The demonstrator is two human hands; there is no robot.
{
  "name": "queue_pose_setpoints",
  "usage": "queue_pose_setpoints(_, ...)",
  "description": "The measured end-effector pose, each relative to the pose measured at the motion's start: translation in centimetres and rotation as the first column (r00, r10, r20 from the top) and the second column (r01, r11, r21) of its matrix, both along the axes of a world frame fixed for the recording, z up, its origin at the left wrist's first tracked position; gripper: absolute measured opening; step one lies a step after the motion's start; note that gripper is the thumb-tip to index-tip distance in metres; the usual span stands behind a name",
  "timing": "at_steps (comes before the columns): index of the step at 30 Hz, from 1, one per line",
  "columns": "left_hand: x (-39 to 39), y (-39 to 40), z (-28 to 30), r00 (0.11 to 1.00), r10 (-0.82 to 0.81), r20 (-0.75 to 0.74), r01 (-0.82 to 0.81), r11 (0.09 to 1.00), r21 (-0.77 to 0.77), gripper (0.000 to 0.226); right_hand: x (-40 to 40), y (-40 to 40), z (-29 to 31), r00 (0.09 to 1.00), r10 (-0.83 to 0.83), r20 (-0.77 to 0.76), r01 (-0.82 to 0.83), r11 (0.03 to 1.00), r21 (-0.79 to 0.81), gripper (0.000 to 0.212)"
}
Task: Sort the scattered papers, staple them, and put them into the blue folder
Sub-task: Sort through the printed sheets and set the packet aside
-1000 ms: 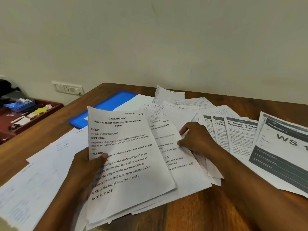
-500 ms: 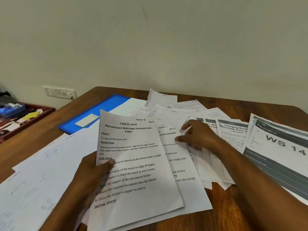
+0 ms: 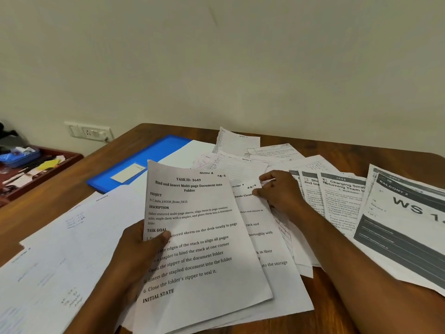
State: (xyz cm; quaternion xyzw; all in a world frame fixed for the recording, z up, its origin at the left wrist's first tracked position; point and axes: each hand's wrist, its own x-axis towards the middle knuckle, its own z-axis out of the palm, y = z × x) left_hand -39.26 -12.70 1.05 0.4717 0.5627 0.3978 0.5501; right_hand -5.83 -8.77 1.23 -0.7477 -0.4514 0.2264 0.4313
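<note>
The "TASK ID: 3649" sheet (image 3: 199,239), marked Section 1, stood at centre frame, tilted off the desk. My left hand (image 3: 138,255) gripped its left edge, thumb on the print, fingers behind. My right hand (image 3: 280,192), right of centre, pinched the top corner of the next printed sheet (image 3: 265,242), which lay partly under the first. Best way on, I judged: read the handwritten section marks before lifting, draw one sheet at a time, and keep the fan flat. More loose papers (image 3: 337,196) spread out at right. The blue folder (image 3: 149,157) lay upper left on the wooden desk (image 3: 57,196), partly covered. I saw no stapler.
</note>
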Motion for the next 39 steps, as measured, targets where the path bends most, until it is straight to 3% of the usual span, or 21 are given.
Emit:
queue_pose_setpoints(8,0.3,-0.2,0.2,0.999,-0.027,0.026,0.027,1.000,-0.008,0.015,0.0,-3.3,1.2,0.902,0.073,-0.426,-0.011,0.989,0.145,0.020)
queue_pose_setpoints(12,0.5,-0.3,0.2,0.999,-0.042,0.016,0.042,0.999,0.003,0.013,0.9,-4.9,1.8,0.924,0.108,-0.367,-0.033,0.978,0.206,0.017)
queue_pose_setpoints(23,1.3,-1.0,0.5,0.991,-0.095,0.090,0.091,0.995,0.040,0.016,0.6,-7.4,3.1,0.876,0.135,-0.463,0.010,0.955,0.298,0.017)
queue_pose_setpoints(27,2.2,-1.5,0.8,0.974,-0.137,0.182,0.134,0.991,0.031,0.020,0.6,-8.2,3.7,0.853,0.127,-0.506,0.043,0.950,0.309,0.008)
queue_pose_setpoints(30,3.3,-1.9,1.2,0.962,-0.165,0.219,0.159,0.986,0.044,0.025,0.8,-8.9,4.1,0.834,0.099,-0.543,0.080,0.952,0.296,0.013)
queue_pose_setpoints(35,5.2,-2.3,1.7,0.956,-0.204,0.213,0.195,0.979,0.060,0.022,1.4,-9.9,4.4,0.785,0.074,-0.616,0.147,0.942,0.301,0.022)
queue_pose_setpoints(39,6.6,-2.2,1.6,0.952,-0.237,0.191,0.230,0.971,0.062,0.022,1.5,-10.3,4.6,0.779,0.044,-0.626,0.192,0.933,0.305,0.017)
